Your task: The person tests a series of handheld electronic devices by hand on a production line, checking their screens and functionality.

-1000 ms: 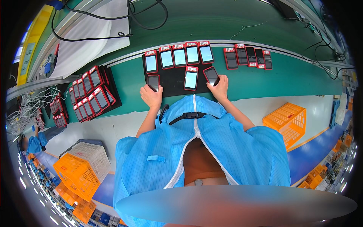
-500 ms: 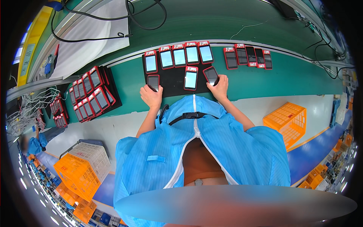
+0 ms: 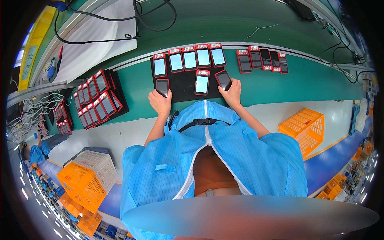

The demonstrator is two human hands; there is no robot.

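My left hand (image 3: 161, 102) is closed on the lower end of a red-edged handheld device (image 3: 162, 87) with a dark screen, at the left of a black mat (image 3: 183, 87). On the right of the mat, my right hand (image 3: 233, 93) grips a second dark-screened handheld device (image 3: 223, 80), tilted to the left at its top. Between my hands lies a device with a lit screen (image 3: 202, 83). Behind it stretches a row of several lit devices (image 3: 189, 59) along the mat's far edge.
Several dark devices (image 3: 262, 60) lie at the right on the green table (image 3: 304, 86). Stacked devices (image 3: 96, 100) fill a black tray at the left. Orange crates (image 3: 302, 130) (image 3: 82, 184) stand on both sides. Cables (image 3: 30, 112) tangle at far left, near another person (image 3: 38, 152).
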